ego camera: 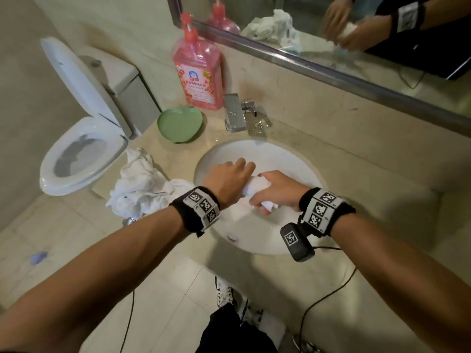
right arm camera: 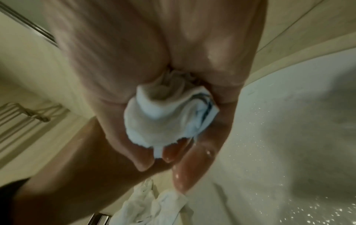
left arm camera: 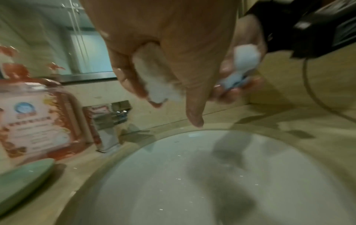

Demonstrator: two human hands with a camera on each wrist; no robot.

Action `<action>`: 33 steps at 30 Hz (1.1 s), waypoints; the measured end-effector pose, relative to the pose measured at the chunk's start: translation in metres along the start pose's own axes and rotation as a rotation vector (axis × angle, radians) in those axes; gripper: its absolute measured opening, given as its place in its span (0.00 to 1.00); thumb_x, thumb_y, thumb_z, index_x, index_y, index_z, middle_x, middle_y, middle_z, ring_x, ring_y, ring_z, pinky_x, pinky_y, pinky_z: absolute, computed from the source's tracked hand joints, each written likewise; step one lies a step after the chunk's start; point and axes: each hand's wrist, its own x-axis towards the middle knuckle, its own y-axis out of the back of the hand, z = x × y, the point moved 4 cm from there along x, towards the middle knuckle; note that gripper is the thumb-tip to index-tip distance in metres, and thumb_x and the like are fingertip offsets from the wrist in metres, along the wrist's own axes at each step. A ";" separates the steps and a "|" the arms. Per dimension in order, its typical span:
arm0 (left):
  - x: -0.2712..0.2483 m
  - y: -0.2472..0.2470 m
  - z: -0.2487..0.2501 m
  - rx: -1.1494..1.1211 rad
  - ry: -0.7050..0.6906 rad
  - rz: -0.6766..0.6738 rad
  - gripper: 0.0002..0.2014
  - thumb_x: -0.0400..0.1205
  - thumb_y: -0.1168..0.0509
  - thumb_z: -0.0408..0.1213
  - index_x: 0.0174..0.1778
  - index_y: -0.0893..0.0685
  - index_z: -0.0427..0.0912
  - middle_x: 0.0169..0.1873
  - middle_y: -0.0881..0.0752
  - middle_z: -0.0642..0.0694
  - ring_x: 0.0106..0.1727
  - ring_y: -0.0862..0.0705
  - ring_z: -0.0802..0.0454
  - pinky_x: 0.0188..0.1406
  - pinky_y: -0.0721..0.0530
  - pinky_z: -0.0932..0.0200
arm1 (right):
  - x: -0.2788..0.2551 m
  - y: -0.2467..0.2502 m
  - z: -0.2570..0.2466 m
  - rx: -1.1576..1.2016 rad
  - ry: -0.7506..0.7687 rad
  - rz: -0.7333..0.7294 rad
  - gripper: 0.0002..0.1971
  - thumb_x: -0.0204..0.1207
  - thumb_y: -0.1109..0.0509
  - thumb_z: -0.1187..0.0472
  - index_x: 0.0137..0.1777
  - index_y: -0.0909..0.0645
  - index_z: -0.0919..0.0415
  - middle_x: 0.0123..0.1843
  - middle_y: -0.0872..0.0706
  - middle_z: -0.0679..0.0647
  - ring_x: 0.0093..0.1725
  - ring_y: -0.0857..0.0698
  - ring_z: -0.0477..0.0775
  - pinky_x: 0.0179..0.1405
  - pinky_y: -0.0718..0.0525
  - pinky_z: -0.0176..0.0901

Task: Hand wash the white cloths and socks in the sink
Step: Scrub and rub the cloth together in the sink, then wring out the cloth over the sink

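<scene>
The left hand [ego camera: 230, 178] curls round one end of a rolled white cloth [ego camera: 256, 188] over the sink [ego camera: 288, 159], its index finger sticking out straight in the left wrist view while the others close on the fabric. Just to its right, the right hand [ego camera: 276, 191] grips the other end, fingers wrapped tight, so the roll is held between both fists above the basin. This looks like the wringing or scrubbing step on one item, and the next move probably calls for a counter-twist of the two fists, kept low so water falls into the bowl. Left of the sink a heap of white laundry [ego camera: 142, 186] lies on the counter [ego camera: 344, 154], so much of the task seems still ahead; whether that heap is washed cannot be told. Behind it stand a green dish [ego camera: 181, 126], a pink detergent bottle [ego camera: 197, 72] and the tap [ego camera: 235, 112]. The right wrist view alone shows wet, glistening fingers [right arm camera: 185, 172] and a dark mark on the cloth's folded end; the head view alone shows the mirror [ego camera: 331, 34] and the toilet [ego camera: 81, 138].
</scene>
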 end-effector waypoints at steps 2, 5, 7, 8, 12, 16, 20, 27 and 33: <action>0.006 0.011 -0.005 0.019 -0.003 -0.021 0.14 0.78 0.34 0.40 0.57 0.26 0.42 0.45 0.16 0.42 0.40 0.14 0.37 0.30 0.23 0.50 | -0.002 -0.003 -0.002 -0.004 -0.006 -0.029 0.20 0.66 0.21 0.75 0.57 0.19 0.66 0.43 0.11 0.61 0.34 0.11 0.55 0.29 0.13 0.46; 0.007 0.017 -0.008 0.015 -0.060 -0.064 0.10 0.76 0.36 0.36 0.52 0.25 0.42 0.38 0.14 0.42 0.30 0.20 0.39 0.26 0.27 0.52 | -0.004 -0.003 -0.005 -0.096 0.025 0.007 0.18 0.65 0.20 0.72 0.54 0.18 0.63 0.38 0.13 0.57 0.29 0.14 0.51 0.25 0.17 0.42; 0.006 0.016 -0.008 -0.016 -0.072 -0.115 0.13 0.75 0.36 0.35 0.54 0.26 0.44 0.37 0.14 0.41 0.31 0.20 0.39 0.26 0.26 0.51 | -0.004 -0.002 -0.008 -0.267 0.055 0.050 0.16 0.62 0.16 0.65 0.48 0.16 0.59 0.32 0.15 0.52 0.23 0.17 0.46 0.20 0.23 0.37; 0.006 0.017 -0.007 -0.039 -0.054 -0.134 0.15 0.75 0.36 0.35 0.57 0.26 0.45 0.37 0.14 0.40 0.32 0.19 0.39 0.28 0.24 0.51 | -0.004 -0.001 -0.010 -0.372 0.071 0.070 0.15 0.61 0.15 0.60 0.44 0.15 0.58 0.29 0.15 0.49 0.21 0.18 0.45 0.18 0.25 0.36; 0.001 0.007 -0.001 -0.187 0.048 -0.252 0.18 0.75 0.34 0.38 0.61 0.24 0.49 0.41 0.17 0.45 0.41 0.16 0.41 0.35 0.22 0.53 | 0.002 -0.002 -0.010 -0.841 0.141 0.148 0.16 0.62 0.17 0.46 0.38 0.22 0.50 0.35 0.18 0.43 0.34 0.19 0.47 0.27 0.28 0.40; -0.002 -0.019 0.006 -0.284 0.117 -0.367 0.13 0.79 0.36 0.39 0.59 0.17 0.45 0.53 0.12 0.46 0.56 0.14 0.41 0.50 0.15 0.52 | 0.015 -0.017 0.004 -1.125 0.210 0.209 0.10 0.73 0.32 0.48 0.45 0.22 0.54 0.47 0.13 0.56 0.48 0.17 0.64 0.42 0.23 0.49; -0.003 -0.038 0.006 -0.378 0.160 -0.436 0.09 0.81 0.35 0.39 0.54 0.14 0.41 0.50 0.12 0.43 0.54 0.13 0.42 0.51 0.16 0.54 | 0.020 -0.025 0.015 -1.220 0.262 0.260 0.07 0.72 0.32 0.52 0.45 0.24 0.53 0.46 0.12 0.60 0.45 0.14 0.66 0.37 0.25 0.48; 0.000 -0.047 0.007 -0.532 0.164 -0.608 0.13 0.75 0.31 0.33 0.55 0.14 0.39 0.48 0.11 0.40 0.46 0.13 0.43 0.49 0.14 0.51 | 0.022 -0.021 0.022 -1.228 0.269 0.315 0.18 0.72 0.27 0.49 0.57 0.22 0.56 0.45 0.13 0.59 0.39 0.18 0.64 0.35 0.29 0.46; 0.006 -0.017 -0.011 -0.383 0.099 -0.195 0.32 0.69 0.21 0.52 0.68 0.25 0.50 0.61 0.22 0.48 0.55 0.18 0.45 0.49 0.18 0.51 | 0.014 -0.003 0.016 -0.721 0.209 0.249 0.20 0.65 0.17 0.48 0.54 0.18 0.50 0.46 0.12 0.47 0.46 0.14 0.53 0.41 0.17 0.45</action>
